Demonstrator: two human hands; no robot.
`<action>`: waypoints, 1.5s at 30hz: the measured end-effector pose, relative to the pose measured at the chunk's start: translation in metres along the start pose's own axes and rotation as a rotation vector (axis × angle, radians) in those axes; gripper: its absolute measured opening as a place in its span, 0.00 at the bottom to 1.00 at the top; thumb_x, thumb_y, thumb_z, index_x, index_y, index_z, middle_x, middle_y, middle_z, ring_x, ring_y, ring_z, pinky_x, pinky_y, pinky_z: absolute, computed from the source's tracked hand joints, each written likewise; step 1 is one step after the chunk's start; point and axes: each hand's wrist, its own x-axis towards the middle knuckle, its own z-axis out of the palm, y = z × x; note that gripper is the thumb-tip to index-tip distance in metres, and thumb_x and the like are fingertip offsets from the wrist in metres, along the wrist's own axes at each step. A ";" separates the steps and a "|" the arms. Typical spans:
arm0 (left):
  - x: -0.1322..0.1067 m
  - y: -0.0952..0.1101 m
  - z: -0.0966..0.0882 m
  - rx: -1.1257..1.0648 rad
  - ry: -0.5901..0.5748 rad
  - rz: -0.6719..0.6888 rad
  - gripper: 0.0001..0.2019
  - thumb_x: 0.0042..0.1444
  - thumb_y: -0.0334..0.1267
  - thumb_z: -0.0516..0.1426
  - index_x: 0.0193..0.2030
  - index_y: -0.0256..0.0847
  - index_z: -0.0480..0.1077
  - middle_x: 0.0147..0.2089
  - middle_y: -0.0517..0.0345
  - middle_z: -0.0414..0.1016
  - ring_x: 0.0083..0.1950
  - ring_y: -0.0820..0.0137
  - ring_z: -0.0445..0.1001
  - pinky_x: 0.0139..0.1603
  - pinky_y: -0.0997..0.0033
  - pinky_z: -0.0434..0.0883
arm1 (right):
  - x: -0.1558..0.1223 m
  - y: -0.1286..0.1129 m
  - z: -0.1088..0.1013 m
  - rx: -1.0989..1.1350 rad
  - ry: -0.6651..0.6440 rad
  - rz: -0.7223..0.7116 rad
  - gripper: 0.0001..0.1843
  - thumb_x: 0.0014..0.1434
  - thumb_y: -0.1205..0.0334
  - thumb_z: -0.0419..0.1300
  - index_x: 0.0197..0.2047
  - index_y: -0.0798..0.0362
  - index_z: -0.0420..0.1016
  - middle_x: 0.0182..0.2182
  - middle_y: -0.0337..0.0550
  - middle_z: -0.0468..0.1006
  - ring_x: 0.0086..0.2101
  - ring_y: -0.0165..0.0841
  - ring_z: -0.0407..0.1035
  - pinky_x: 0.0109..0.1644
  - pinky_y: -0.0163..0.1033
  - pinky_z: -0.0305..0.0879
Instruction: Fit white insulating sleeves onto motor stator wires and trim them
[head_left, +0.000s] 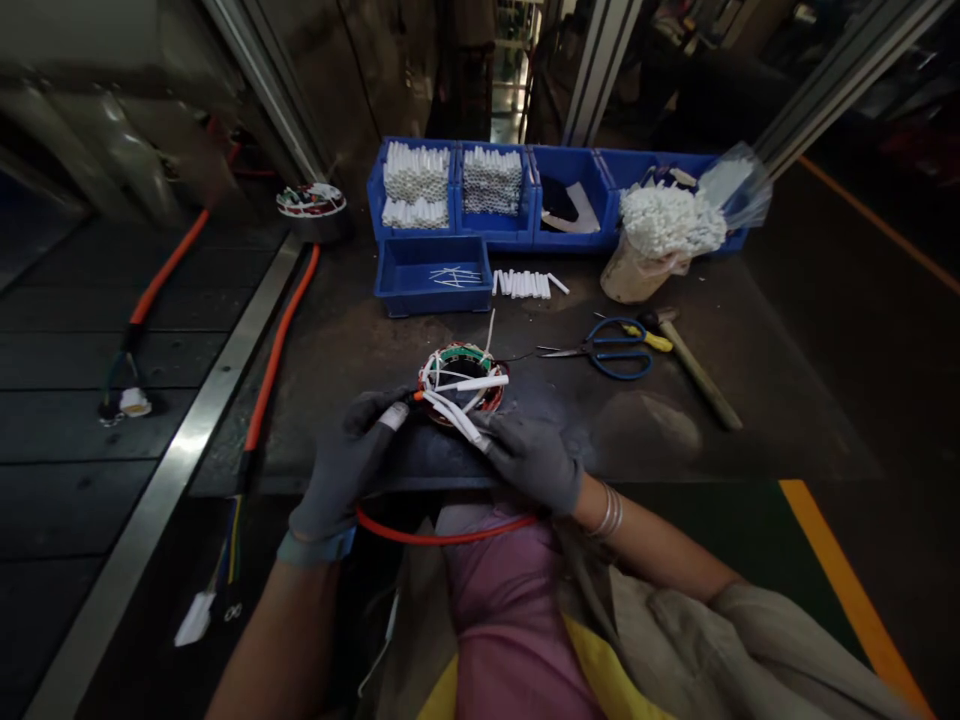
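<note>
A round motor stator [459,357], with green and white windings, lies on the dark bench in front of me. Several white sleeves [459,415] on its lead wires stick out towards my body. My right hand [532,458], in a grey glove, pinches the sleeved leads near their ends. At the stator's left edge, my left hand [341,465], also gloved, has its fingers closed around a dark cable with a bit of orange [418,396] at the tip. White material covers one left fingertip. A red-orange cable [450,538] loops below both hands, across my lap.
Blue bins [491,230] with white tubes stand behind a shallow blue tray [435,298]. Loose white sleeves [525,285] lie beside it. Scissors [621,365], a hammer [701,372] and a tub of white pieces [634,275] sit right. Another stator [311,215] with orange cable [281,345] is left.
</note>
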 end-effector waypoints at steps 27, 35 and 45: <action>0.035 0.083 0.076 -0.001 0.021 -0.056 0.12 0.49 0.47 0.69 0.37 0.43 0.82 0.35 0.59 0.83 0.38 0.63 0.81 0.38 0.70 0.74 | 0.015 0.059 -0.021 0.117 0.208 0.145 0.14 0.71 0.64 0.57 0.52 0.54 0.82 0.46 0.51 0.83 0.44 0.39 0.76 0.47 0.41 0.69; 0.023 0.075 0.074 0.149 0.299 0.045 0.08 0.51 0.40 0.66 0.30 0.42 0.72 0.30 0.63 0.75 0.32 0.69 0.74 0.35 0.71 0.70 | 0.019 0.043 -0.025 -0.147 -0.001 -0.263 0.17 0.76 0.64 0.50 0.59 0.52 0.77 0.52 0.52 0.81 0.46 0.38 0.74 0.45 0.41 0.67; 0.020 0.064 0.072 0.252 0.188 0.186 0.03 0.55 0.36 0.60 0.32 0.43 0.71 0.33 0.61 0.77 0.36 0.67 0.75 0.41 0.67 0.71 | 0.058 0.023 -0.051 -0.222 -0.441 -0.319 0.10 0.72 0.66 0.58 0.49 0.56 0.81 0.42 0.52 0.82 0.40 0.41 0.75 0.40 0.42 0.64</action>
